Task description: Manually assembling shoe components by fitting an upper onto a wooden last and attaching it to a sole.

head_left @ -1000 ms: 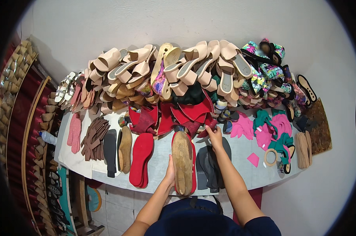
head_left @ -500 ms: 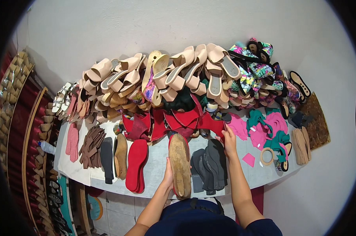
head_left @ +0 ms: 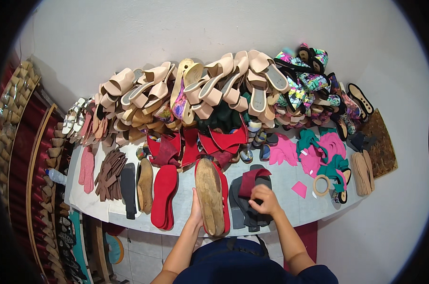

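My left hand (head_left: pixel 194 211) grips a worn wooden shoe last (head_left: pixel 211 199) from its left side, at the table's front edge. A red insole (head_left: pixel 225 201) shows along the last's right side, partly hidden by it. My right hand (head_left: pixel 266 201) is closed at the lower edge of a red shoe upper (head_left: pixel 254 180), with the fingertips curled in. That piece hangs over a group of dark grey soles (head_left: pixel 238 208) and covers part of them. More red uppers (head_left: pixel 224 140) lie overlapped just beyond the last. Left of my left hand is a stack of red insoles (head_left: pixel 165 199).
Beige heeled sandals (head_left: pixel 217 80) are piled along the wall, beside floral sandals (head_left: pixel 299 94). Brown strips (head_left: pixel 111 175) and another wooden last (head_left: pixel 145 186) lie at left. Pink scraps (head_left: pixel 283 149), a tape roll (head_left: pixel 321 185) and tan soles (head_left: pixel 362 175) are at right.
My right hand has drawn a red upper from the pile toward me, over the grey soles. The last in my left hand has shifted slightly left, baring more of the red insole.
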The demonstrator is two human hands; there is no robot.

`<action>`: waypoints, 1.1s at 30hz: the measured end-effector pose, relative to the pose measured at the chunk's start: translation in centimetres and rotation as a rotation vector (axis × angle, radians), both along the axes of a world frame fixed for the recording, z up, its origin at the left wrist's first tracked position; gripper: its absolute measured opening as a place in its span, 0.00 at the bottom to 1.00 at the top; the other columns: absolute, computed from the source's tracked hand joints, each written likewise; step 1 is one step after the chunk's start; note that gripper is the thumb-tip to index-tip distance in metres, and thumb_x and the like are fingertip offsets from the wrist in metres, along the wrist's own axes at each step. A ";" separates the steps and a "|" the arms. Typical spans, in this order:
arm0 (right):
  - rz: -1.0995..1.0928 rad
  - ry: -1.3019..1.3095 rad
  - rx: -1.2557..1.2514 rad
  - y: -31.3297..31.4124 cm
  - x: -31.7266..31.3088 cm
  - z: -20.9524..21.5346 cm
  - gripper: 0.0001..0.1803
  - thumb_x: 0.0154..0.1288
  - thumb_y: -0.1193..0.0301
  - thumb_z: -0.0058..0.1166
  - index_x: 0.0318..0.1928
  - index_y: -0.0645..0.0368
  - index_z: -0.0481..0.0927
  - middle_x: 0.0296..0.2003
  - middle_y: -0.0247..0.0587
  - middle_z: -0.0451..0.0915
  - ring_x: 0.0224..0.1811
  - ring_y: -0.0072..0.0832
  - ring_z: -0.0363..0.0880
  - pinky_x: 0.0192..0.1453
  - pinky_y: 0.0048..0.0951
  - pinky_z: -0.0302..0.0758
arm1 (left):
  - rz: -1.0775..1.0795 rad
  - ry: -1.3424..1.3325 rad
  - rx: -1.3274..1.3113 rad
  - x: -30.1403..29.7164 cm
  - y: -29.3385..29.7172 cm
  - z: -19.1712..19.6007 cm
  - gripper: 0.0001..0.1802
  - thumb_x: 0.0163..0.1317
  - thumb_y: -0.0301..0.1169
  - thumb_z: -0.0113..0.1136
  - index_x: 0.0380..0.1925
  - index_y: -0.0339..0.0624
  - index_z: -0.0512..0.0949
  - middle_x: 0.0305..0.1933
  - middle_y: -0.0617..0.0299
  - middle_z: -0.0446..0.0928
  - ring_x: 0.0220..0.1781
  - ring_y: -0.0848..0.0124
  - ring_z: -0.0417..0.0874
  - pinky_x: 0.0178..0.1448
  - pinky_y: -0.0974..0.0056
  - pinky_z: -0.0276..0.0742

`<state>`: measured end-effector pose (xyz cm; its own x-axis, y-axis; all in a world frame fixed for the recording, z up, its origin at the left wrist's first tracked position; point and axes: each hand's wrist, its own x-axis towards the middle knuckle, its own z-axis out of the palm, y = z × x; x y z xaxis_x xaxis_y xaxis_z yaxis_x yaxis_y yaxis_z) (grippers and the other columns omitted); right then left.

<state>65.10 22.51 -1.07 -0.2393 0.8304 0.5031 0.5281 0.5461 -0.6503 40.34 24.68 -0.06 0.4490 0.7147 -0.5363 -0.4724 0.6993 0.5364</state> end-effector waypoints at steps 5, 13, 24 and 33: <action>-0.295 0.104 -0.143 -2.4 -0.3 -3.4 0.19 0.47 0.72 0.59 0.10 0.63 0.63 0.09 0.38 0.62 0.13 0.30 0.60 0.18 0.31 0.56 | -0.020 0.037 0.023 0.1 -0.6 0.4 0.49 0.49 0.71 0.18 0.51 0.40 0.64 0.40 0.51 0.73 0.38 0.61 0.75 0.42 0.58 0.72; -0.603 0.584 -0.838 -1.4 1.2 -4.9 0.23 0.51 0.72 0.57 0.47 0.66 0.65 0.35 0.42 0.74 0.36 0.25 0.73 0.42 0.24 0.71 | -0.073 -0.019 0.043 1.7 -1.5 0.5 0.48 0.50 0.70 0.17 0.51 0.40 0.64 0.36 0.51 0.73 0.32 0.61 0.76 0.38 0.59 0.73; 0.033 0.854 -0.749 0.4 1.9 4.3 0.28 0.57 0.78 0.47 0.59 0.60 0.57 0.46 0.38 0.73 0.46 0.23 0.71 0.52 0.24 0.65 | -0.107 0.039 0.106 2.5 -2.7 0.7 0.46 0.53 0.67 0.14 0.54 0.41 0.61 0.37 0.49 0.74 0.35 0.60 0.77 0.40 0.58 0.73; 0.222 0.356 -0.699 3.2 0.6 8.3 0.21 0.58 0.75 0.47 0.54 0.59 0.67 0.43 0.36 0.74 0.39 0.20 0.70 0.45 0.22 0.67 | -0.180 0.033 0.143 3.2 -3.4 0.4 0.45 0.54 0.66 0.16 0.53 0.42 0.61 0.38 0.48 0.73 0.36 0.61 0.77 0.39 0.59 0.75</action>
